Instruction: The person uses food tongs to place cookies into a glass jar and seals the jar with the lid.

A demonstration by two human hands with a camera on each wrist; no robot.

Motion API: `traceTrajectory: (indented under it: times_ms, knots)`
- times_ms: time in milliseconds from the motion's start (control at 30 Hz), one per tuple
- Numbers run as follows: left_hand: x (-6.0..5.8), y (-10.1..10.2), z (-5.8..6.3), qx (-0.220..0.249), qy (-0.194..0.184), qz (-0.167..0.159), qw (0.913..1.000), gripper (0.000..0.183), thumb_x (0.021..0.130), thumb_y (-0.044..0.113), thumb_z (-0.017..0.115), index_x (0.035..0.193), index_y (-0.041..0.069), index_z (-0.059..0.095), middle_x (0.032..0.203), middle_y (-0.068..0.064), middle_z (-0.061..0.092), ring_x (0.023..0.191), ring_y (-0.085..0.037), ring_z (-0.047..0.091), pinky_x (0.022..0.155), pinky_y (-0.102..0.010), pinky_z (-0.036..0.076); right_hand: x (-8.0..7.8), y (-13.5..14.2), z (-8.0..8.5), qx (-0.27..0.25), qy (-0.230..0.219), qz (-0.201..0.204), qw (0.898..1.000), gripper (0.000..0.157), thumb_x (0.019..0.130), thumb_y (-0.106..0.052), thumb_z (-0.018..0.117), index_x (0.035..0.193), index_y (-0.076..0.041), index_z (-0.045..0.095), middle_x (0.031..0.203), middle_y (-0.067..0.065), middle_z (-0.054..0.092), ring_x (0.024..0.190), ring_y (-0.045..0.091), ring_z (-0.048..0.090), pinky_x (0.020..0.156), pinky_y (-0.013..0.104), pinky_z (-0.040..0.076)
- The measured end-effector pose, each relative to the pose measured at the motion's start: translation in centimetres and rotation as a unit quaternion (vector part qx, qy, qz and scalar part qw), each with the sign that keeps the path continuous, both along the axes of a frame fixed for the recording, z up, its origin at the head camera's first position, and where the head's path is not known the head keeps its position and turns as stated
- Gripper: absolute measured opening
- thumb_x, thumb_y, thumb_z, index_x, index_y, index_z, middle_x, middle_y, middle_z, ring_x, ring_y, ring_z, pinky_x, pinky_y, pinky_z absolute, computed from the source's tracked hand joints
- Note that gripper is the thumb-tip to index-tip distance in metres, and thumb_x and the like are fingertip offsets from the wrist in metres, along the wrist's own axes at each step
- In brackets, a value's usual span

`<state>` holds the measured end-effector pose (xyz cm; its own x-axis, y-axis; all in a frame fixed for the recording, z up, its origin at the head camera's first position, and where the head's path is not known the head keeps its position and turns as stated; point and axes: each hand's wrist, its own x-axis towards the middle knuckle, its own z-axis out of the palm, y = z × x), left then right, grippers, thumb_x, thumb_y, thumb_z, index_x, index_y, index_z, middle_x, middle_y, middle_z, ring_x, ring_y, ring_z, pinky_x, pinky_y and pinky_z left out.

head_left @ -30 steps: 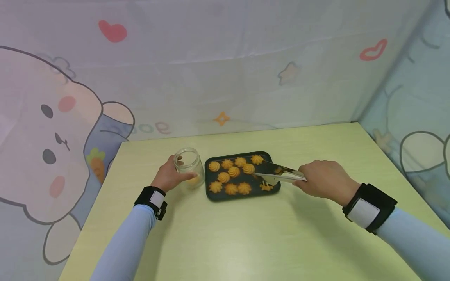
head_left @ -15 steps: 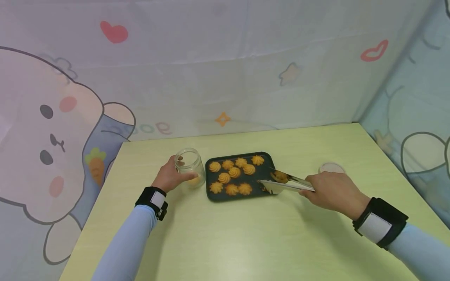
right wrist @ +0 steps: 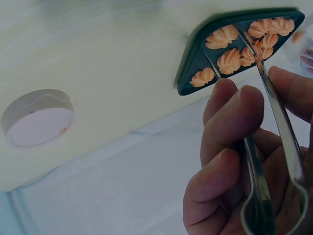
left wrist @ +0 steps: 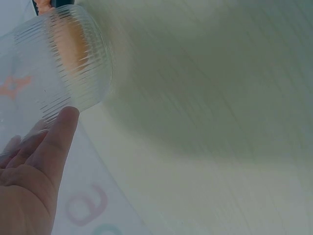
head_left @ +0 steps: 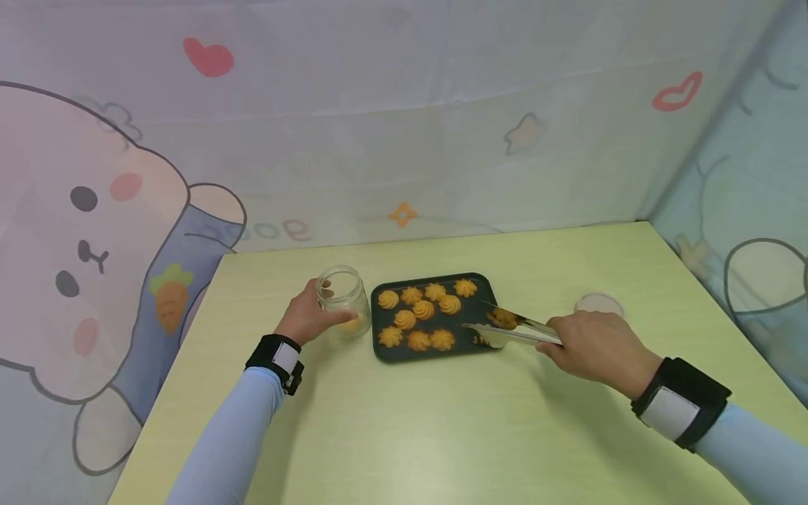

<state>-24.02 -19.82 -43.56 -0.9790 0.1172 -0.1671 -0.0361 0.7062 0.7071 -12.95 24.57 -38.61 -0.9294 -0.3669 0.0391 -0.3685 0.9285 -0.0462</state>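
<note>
Printed cloth [head_left: 353,147] hangs behind a pale desk [head_left: 391,435], on which a dark tray [head_left: 463,338] of cookies [head_left: 419,341] lies between the two hands. With thumb and fingers around it, the left hand [head_left: 309,317] holds a glass jar [head_left: 353,298] just beside the tray, and something orange [left wrist: 72,46] is seen at its bottom. The right hand [head_left: 596,347] grips tongs [head_left: 527,337], whose parted arms reach over the tray's right part, while a white lid [head_left: 600,303] lies just beyond this hand.
</note>
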Motion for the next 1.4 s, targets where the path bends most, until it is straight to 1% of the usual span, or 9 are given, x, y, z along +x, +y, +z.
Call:
traceTrajectory:
  times_ms: [233,367,533,667,867,1133,1400]
  knots:
    - [0.0,0.0,0.0,0.002,0.0,0.001,1.0,0.096,0.08,0.05,0.084,0.15,0.004,0.036,0.152,-0.019,0.05,0.136,-0.04,0.05,0.109,-0.053,0.045,-0.2,-0.1,-0.1,-0.004,-0.008,-0.003,1.0,0.027,0.092,-0.035,0.073,0.081,-0.012,0.064,0.058,-0.006,0.049,0.051,0.011,0.043,0.044,0.029,0.033]
    - [0.1,0.1,0.1,0.002,0.001,-0.001,1.0,0.096,0.08,0.049,0.084,0.15,0.004,0.036,0.151,-0.02,0.05,0.136,-0.041,0.051,0.109,-0.054,0.045,-0.3,-0.2,-0.3,-0.007,-0.018,-0.006,1.0,0.028,0.092,-0.036,0.072,0.079,-0.013,0.062,0.058,-0.006,0.048,0.051,0.011,0.042,0.045,0.029,0.032]
    - [0.1,0.2,0.2,0.004,0.001,0.0,1.0,0.096,0.08,0.048,0.084,0.15,0.003,0.036,0.151,-0.02,0.05,0.136,-0.041,0.05,0.109,-0.053,0.044,-0.4,-0.3,-0.5,-0.008,-0.016,-0.007,1.0,0.026,0.092,-0.034,0.073,0.081,-0.013,0.065,0.058,-0.006,0.05,0.051,0.011,0.043,0.044,0.029,0.032]
    - [0.1,0.2,0.2,0.005,0.0,0.001,1.0,0.097,0.08,0.048,0.084,0.15,0.003,0.036,0.151,-0.02,0.05,0.136,-0.041,0.05,0.109,-0.053,0.044,-0.3,-0.2,-0.8,-0.009,0.002,-0.004,1.0,0.025,0.092,-0.033,0.073,0.082,-0.012,0.066,0.057,-0.006,0.049,0.049,0.01,0.042,0.043,0.028,0.031]
    - [0.1,0.1,0.0,0.001,0.001,0.002,1.0,0.096,0.08,0.05,0.084,0.149,0.004,0.036,0.151,-0.02,0.05,0.136,-0.041,0.05,0.109,-0.053,0.045,-0.2,0.0,-1.2,-0.007,0.028,0.003,1.0,0.026,0.091,-0.032,0.074,0.079,-0.012,0.064,0.055,-0.006,0.046,0.047,0.01,0.04,0.042,0.028,0.029]
    - [0.1,0.1,0.0,-0.001,-0.004,0.004,1.0,0.096,0.08,0.049,0.084,0.149,0.004,0.035,0.151,-0.02,0.049,0.137,-0.041,0.049,0.11,-0.054,0.044,-0.2,-0.1,-1.2,-0.006,0.031,0.006,0.999,0.024,0.092,-0.033,0.074,0.083,-0.011,0.068,0.056,-0.006,0.049,0.047,0.01,0.041,0.041,0.028,0.03]
    - [0.1,0.1,0.0,-0.001,-0.003,0.004,1.0,0.096,0.08,0.05,0.084,0.15,0.005,0.035,0.151,-0.019,0.05,0.137,-0.041,0.05,0.109,-0.054,0.044,-0.4,-0.3,-0.5,-0.015,0.026,0.002,1.0,0.024,0.093,-0.033,0.073,0.087,-0.01,0.069,0.058,-0.007,0.051,0.048,0.01,0.043,0.042,0.029,0.032]
